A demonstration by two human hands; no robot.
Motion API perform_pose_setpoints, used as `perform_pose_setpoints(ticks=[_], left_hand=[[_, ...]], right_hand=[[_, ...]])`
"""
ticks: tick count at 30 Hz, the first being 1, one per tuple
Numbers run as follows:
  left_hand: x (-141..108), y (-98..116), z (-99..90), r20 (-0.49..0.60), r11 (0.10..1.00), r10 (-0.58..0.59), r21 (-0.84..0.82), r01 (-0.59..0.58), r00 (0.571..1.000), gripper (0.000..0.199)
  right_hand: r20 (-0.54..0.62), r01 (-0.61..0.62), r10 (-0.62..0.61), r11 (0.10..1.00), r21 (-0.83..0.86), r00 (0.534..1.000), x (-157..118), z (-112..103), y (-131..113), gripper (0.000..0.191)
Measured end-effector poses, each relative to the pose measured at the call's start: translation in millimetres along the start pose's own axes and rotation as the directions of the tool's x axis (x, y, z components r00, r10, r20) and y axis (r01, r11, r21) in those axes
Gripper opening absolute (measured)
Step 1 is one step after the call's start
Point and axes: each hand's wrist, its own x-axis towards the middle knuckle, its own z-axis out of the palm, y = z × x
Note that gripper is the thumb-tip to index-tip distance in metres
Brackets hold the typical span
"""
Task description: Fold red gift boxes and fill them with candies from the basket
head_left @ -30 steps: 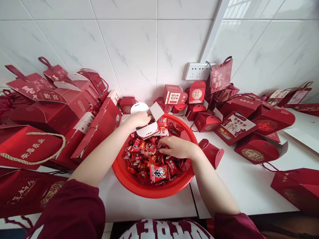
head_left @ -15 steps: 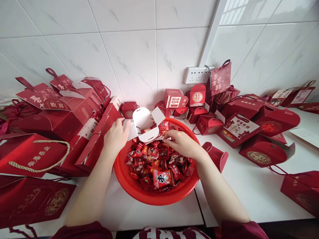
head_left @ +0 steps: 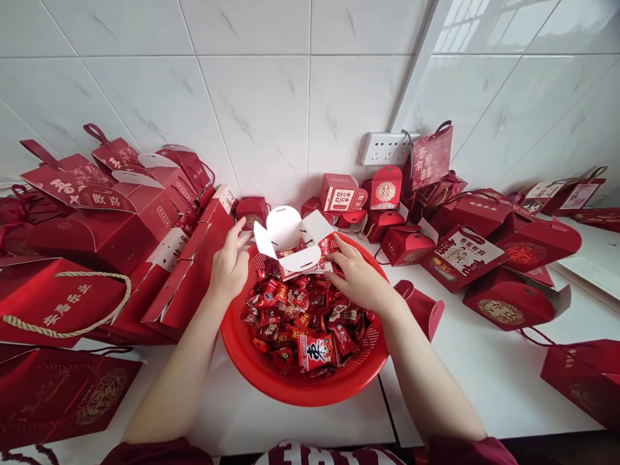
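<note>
A small open gift box (head_left: pixel 300 261) with white inner flaps rests at the back of a red plastic basket (head_left: pixel 305 395). Some wrapped candies lie inside the box, while many more wrapped candies (head_left: pixel 300 323) fill the basket. My left hand (head_left: pixel 230 265) is left of the box, its fingers apart and holding nothing, close to the left flap. On the other side, my right hand (head_left: pixel 358 274) has its fingers spread beside the box's right wall; whether they touch it is hard to see.
Red gift boxes crowd the left side (head_left: pixel 97 226) and the right side (head_left: pixel 518 242) of the white table (head_left: pixel 445 381). Smaller red boxes (head_left: pixel 341 194) stand against the tiled wall behind the basket. A power strip (head_left: pixel 387 148) is fixed there.
My left hand has let go of the box's left flap and moved slightly away. The flap now stands more upright, and the box has shifted a little right. My right hand's fingers have spread.
</note>
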Motion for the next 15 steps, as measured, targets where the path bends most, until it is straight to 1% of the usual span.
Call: perform_pose_setpoints(ticks=[2, 4, 6, 8, 11, 13, 15], left_hand=[[0, 3, 1.0, 0.095, 0.994, 0.111, 0.013, -0.113, 0.989, 0.065], [0, 7, 1.2, 0.241, 0.97, 0.216, 0.054, -0.235, 0.946, 0.066], [-2, 11, 0.8, 0.38, 0.946, 0.238, 0.117, -0.301, 0.894, 0.067], [-3, 14, 0.4, 0.456, 0.937, 0.208, 0.16, -0.309, 0.865, 0.066], [-3, 10, 1.5, 0.485, 0.939, 0.178, 0.177, -0.296, 0.856, 0.065], [-2, 5, 3.1, 0.463, 0.945, 0.15, 0.192, -0.264, 0.874, 0.059], [-2, 1, 3.9, 0.421, 0.949, 0.13, 0.209, -0.235, 0.898, 0.052]], right_hand=[[0.019, 0.039, -0.04, 0.999, 0.018, 0.999, 0, -1, 0, 0.035], [0.031, 0.111, -0.113, 0.992, 0.064, 0.993, 0, -2, -3, 0.038], [0.007, 0.175, -0.176, 0.979, 0.11, 0.984, 0, -5, -6, 0.035], [-0.02, 0.217, -0.217, 0.967, 0.132, 0.976, 0, -7, -9, 0.029], [-0.01, 0.258, -0.259, 0.958, 0.126, 0.966, 0, -9, -11, 0.026], [0.01, 0.287, -0.29, 0.95, 0.123, 0.957, -1, -9, -11, 0.03], [0.015, 0.315, -0.32, 0.94, 0.133, 0.947, -1, -10, -12, 0.039]])
